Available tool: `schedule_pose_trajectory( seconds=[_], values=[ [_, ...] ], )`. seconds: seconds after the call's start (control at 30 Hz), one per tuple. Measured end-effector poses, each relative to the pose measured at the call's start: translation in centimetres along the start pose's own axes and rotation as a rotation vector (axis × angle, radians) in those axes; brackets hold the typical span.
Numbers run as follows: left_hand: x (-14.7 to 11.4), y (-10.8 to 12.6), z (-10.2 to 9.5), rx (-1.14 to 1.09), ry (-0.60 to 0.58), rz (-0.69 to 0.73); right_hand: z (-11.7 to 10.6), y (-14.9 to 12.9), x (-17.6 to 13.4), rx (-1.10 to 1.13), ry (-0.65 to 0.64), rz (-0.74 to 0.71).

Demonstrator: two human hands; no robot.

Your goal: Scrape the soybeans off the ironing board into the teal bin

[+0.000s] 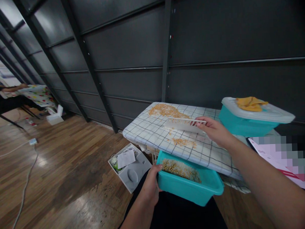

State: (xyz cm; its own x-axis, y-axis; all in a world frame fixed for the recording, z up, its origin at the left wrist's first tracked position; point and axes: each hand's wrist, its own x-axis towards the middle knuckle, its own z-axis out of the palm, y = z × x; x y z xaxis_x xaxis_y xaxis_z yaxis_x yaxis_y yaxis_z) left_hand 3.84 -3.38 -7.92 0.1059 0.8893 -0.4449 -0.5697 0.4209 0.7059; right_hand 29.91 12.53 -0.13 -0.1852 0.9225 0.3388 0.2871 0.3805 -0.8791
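White plastic first in the head view: a slotted panel (pixel 184 126), low on or just over the checked cloth (pixel 140 128), clamped at its three o'clock end between thumb and fingers of the right hand (pixel 213 130). Toward eleven o'clock from the panel, a broad spread of yellow kernels (pixel 164 110); at six o'clock, a smaller patch (pixel 182 142), nearer the table edge. Farther out at six o'clock, a teal tub (pixel 185 187), far rim partly hidden by that edge, with kernels and something hazy white inside. Gripped at its nine o'clock side by the left hand (pixel 151 186), thumb at the rim, other fingers mostly out of sight. Contact between tub and table: cannot tell.

Best, as a judgement, to keep the panel's lower edge flat to the cloth, with short, slow strokes and pressure too light to ruck the fabric or flick kernels sideways. Hold the tub level, far rim tucked beneath the edge. Avoid swinging wide toward three o'clock, near the lidded tub (pixel 245 121) and its yellow rag (pixel 252 103).
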Motion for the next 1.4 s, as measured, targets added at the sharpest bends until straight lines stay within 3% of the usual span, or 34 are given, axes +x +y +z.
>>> schedule_pose_trajectory(
  seconds=[0.43, 0.77, 1.03, 1.17, 1.4],
  values=[
    [0.1, -0.1, 0.1, 0.032, -0.053, 0.024, -1.1, -1.3, -0.5, 0.06, -0.087, 0.05],
    [-0.1, 0.0, 0.2, 0.008, -0.019, 0.024, -1.1, -2.0, -0.8, 0.121, -0.052, 0.074],
    [0.0, -0.1, 0.0, 0.029, -0.02, 0.031, -0.2, -0.1, -0.1, 0.108, -0.016, 0.01],
    [0.0, -0.2, 0.1, 0.018, -0.005, 0.035, 0.6, 0.2, 0.0, -0.003, 0.011, -0.032],
    [0.1, -0.2, -0.3, 0.025, -0.032, 0.046, 0.4, -0.3, -0.2, -0.065, -0.134, -0.007]
  ],
)
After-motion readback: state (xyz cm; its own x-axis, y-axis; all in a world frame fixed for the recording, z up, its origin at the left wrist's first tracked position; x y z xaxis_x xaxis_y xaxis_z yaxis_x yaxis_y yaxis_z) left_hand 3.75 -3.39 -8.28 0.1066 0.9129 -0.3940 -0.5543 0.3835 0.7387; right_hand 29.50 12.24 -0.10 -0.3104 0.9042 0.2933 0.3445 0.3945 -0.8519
